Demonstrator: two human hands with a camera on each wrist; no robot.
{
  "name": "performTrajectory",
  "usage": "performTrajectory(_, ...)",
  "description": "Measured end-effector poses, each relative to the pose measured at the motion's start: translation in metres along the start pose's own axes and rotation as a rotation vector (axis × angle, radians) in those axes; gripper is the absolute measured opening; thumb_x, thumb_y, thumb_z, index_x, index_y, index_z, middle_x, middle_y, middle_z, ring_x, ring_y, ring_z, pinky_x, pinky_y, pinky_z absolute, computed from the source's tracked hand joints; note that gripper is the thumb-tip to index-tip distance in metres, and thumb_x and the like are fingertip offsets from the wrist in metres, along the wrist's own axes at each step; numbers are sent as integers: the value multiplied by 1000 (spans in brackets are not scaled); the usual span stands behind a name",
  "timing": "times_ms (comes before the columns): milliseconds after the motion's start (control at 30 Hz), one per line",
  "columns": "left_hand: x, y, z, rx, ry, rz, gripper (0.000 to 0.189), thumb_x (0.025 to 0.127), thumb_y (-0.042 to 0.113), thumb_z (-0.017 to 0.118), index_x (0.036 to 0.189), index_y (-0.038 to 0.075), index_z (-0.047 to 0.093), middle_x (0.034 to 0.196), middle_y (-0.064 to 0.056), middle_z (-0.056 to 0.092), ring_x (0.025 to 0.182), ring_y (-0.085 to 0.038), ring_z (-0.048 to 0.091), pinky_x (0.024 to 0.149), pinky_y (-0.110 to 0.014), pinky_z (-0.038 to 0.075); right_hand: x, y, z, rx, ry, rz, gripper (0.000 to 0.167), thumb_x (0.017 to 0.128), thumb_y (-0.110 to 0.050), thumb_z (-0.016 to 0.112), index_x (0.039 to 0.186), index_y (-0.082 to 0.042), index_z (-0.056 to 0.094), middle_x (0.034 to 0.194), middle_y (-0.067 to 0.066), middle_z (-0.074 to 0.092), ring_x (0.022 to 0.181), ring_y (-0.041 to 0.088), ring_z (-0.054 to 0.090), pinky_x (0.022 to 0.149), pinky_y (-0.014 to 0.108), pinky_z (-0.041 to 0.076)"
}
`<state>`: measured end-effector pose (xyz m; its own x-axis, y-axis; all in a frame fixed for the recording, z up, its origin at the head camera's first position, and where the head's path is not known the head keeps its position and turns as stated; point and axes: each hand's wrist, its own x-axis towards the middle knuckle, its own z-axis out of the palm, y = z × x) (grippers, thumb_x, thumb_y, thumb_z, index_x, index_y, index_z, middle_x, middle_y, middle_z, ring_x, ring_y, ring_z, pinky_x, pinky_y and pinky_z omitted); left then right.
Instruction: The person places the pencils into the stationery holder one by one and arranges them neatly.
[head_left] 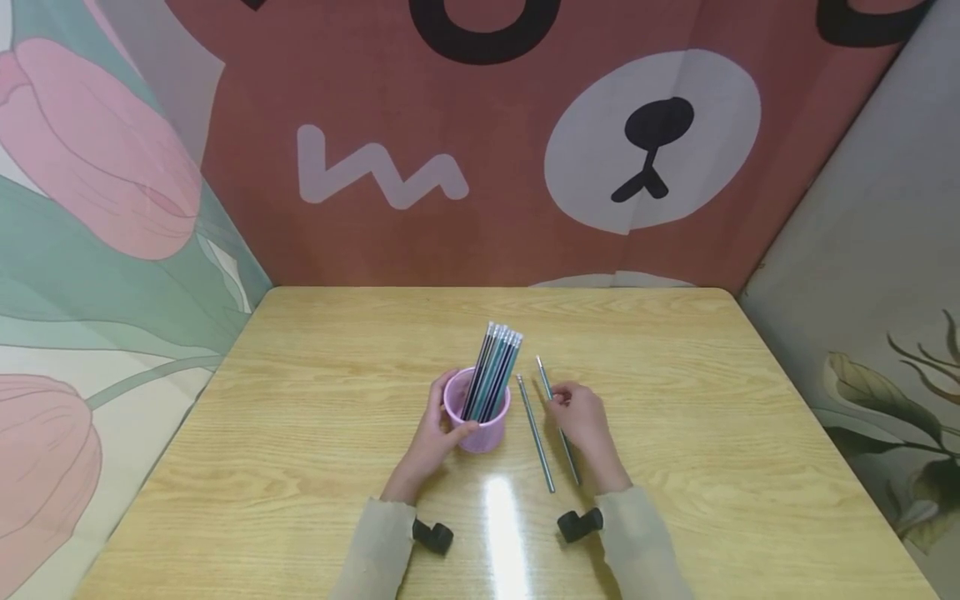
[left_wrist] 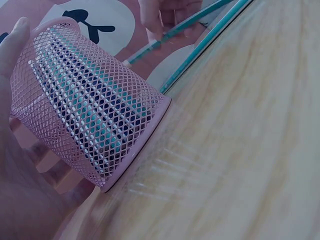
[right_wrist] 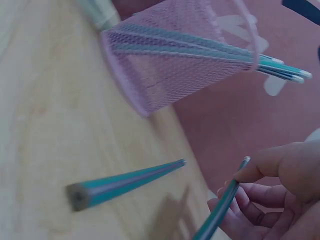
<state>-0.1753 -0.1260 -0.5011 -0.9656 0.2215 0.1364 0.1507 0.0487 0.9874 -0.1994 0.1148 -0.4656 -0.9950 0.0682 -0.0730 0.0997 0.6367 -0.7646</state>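
A pink mesh pencil cup [head_left: 482, 435] stands on the table, holding a bundle of striped teal and dark pencils [head_left: 491, 371] with their eraser ends up. My left hand [head_left: 441, 429] grips the cup from its left side, the thumb at the near rim. To the right of the cup my right hand [head_left: 581, 417] pinches one teal pencil [right_wrist: 220, 210] between thumb and fingers, and the right wrist view shows it off the table. Between cup and right hand, a second loose pencil [head_left: 536, 437] lies on the wood.
The light wooden table [head_left: 300, 433] reaches back to a reddish cloth [head_left: 375, 242] with a cartoon face. Flower-patterned cloth [head_left: 97, 300] hangs at the left. Dark camera mounts [head_left: 433, 537] sit at both wrists.
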Motion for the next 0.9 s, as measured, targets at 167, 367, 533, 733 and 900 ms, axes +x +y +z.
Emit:
performTrajectory(167, 1, -2, -1, 18, 3, -5, 83, 87, 11, 70, 152, 13, 19, 154, -13, 33, 131, -41, 44, 112, -58, 35, 0, -6, -11, 155, 9, 36, 26, 90, -5, 60, 114, 5, 62, 103, 21, 67, 86, 25, 65, 69, 25, 58)
performTrajectory(367, 1, -3, 0, 13, 3, 0, 83, 87, 10, 70, 152, 20, 21, 155, -10, 33, 136, -39, 40, 113, -58, 34, -5, -16, -23, 360, 16, 34, 28, 94, -5, 57, 120, 7, 57, 112, 26, 67, 99, 32, 69, 81, 29, 60)
performTrajectory(533, 1, -2, 0, 18, 1, 0, 85, 86, 12, 71, 153, 16, 19, 154, -11, 33, 133, -40, 43, 111, -58, 36, -8, -24, -31, 510, 14, 13, 33, 97, -5, 53, 128, 6, 53, 120, 26, 64, 91, 12, 71, 87, 34, 59)
performTrajectory(733, 0, -1, -1, 11, -4, 12, 85, 86, 14, 72, 153, 14, 18, 154, -14, 32, 132, -42, 44, 111, -59, 36, -18, -34, -36, 654, -14, -60, 31, 98, -3, 50, 128, 7, 51, 115, 21, 67, 88, 2, 69, 88, 34, 58)
performTrajectory(900, 1, -2, -1, 12, -5, 14, 85, 86, 12, 71, 152, 12, 18, 155, -13, 32, 134, -41, 42, 112, -59, 35, -25, -47, -35, 804, 59, -134, 24, 97, 1, 49, 121, 4, 52, 99, -2, 70, 92, 6, 70, 85, 29, 59)
